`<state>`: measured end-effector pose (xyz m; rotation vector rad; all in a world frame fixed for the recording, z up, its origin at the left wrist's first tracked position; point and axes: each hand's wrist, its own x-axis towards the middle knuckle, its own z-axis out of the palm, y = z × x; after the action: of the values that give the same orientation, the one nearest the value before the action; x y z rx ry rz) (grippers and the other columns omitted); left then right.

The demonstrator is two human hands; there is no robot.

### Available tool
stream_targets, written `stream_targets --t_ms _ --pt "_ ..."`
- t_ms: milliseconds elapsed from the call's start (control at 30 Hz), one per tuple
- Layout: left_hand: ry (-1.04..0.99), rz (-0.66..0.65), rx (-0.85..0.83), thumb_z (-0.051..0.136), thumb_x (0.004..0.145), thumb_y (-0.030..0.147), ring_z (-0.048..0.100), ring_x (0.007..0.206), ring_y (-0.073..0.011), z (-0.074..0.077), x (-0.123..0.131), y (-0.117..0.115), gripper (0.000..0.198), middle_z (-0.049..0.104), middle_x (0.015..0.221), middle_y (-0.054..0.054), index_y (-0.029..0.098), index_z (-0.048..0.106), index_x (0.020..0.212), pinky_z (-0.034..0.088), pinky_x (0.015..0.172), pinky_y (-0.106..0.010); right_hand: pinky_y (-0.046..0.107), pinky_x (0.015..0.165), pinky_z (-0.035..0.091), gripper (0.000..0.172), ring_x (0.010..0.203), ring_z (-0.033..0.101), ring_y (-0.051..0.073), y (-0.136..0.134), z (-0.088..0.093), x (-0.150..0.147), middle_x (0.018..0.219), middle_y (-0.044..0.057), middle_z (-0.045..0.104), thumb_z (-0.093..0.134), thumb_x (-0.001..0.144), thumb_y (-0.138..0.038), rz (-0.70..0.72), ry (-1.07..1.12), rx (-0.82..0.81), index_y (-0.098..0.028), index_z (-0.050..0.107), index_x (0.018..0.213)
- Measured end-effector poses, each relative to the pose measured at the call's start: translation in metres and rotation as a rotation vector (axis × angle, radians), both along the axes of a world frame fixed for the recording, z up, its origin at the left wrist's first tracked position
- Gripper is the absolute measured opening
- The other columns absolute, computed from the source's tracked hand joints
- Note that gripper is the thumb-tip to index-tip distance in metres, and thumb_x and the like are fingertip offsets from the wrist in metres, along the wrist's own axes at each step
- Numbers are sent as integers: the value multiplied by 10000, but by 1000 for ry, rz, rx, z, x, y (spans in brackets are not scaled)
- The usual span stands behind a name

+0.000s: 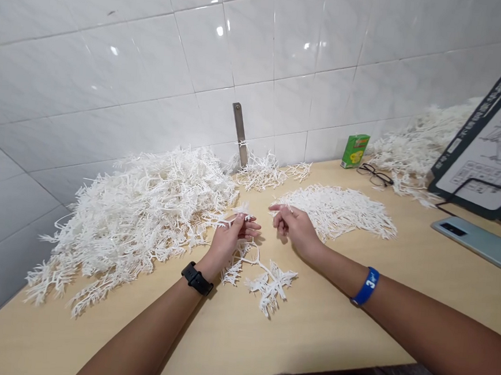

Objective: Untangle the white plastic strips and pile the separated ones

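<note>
One white branched sprig point(270, 284) is trailing from my pinching left grip point(228, 236). My right grip point(298, 230) is hovering near loose strands point(352, 212); whether it's holding any, I can't tell.

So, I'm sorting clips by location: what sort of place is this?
Probably an indoor workspace for handwork, though whether home or workshop I can't tell: a tabletop against a tiled wall, with a heap of white branching pieces beside the left hand.
</note>
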<state>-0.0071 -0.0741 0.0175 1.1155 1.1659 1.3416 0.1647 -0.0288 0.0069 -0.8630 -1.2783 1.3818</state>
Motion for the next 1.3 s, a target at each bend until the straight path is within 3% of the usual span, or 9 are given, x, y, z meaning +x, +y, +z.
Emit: stream_targets --t_ms 100,267,367,500,733,833,933,1067,1300 --pt "57 -5 2 605 820 561 683 793 -187 0 0 1 493 727 1012 -158 105 684 991 510 729 -305 224 394 326 331 456 465 97 9 4 6 699 4 610 511 908 -414 2 145 -201 -177 585 1128" --pt "195 -7 66 569 847 535 655 926 -204 -1 0 0 445 696 1128 -140 144 714 1003 498 724 -283 222 382 256 500 399 380 88 6 4 4 509 1 496 390 945 -544 96 129 -374 -151 617 733" --pt "258 -23 78 549 861 512 649 938 -209 1 1 -1 424 704 1096 -135 143 723 973 496 740 -284 223 397 270 541 395 370 87 6 1 3 471 0 471 359 952 -536 119 147 -415 -154 587 644" --pt "352 -21 83 523 871 495 651 904 -209 3 2 -3 413 722 1007 -117 145 722 964 498 758 -298 228 394 288 397 417 420 91 4 -1 1 535 15 551 470 919 -429 231 113 -312 -139 653 719" --pt "606 -56 230 472 912 394 625 825 -175 -1 0 -6 313 703 859 -46 177 690 852 456 811 -290 209 380 288 758 376 436 82 -8 5 -2 441 34 524 325 877 -730 529 -111 -275 -111 663 601" --pt "631 -129 275 438 926 368 597 752 -154 -2 0 -6 340 660 743 -27 176 631 722 449 780 -275 203 382 293 663 400 446 76 -8 3 -2 492 33 569 440 860 -692 585 -104 -240 -107 690 673" --pt "613 -98 282 430 917 350 576 720 -144 0 1 -6 344 627 705 -18 180 582 660 450 767 -272 202 394 299 491 422 451 71 -6 -2 -2 544 25 603 594 824 -585 625 -85 -189 -112 700 742" --pt "592 -67 210 443 900 354 592 759 -153 4 1 -8 340 628 715 -25 186 579 637 459 799 -275 210 419 314 445 432 450 67 -5 -7 -5 562 18 617 654 785 -557 645 -115 -109 -115 694 764" --pt "539 -197 2 479 871 521 647 862 -202 5 -2 -11 404 673 672 -34 195 717 852 486 847 -297 246 534 398 489 468 485 81 -13 -6 -9 531 14 605 597 816 -591 666 -267 100 -125 669 687"
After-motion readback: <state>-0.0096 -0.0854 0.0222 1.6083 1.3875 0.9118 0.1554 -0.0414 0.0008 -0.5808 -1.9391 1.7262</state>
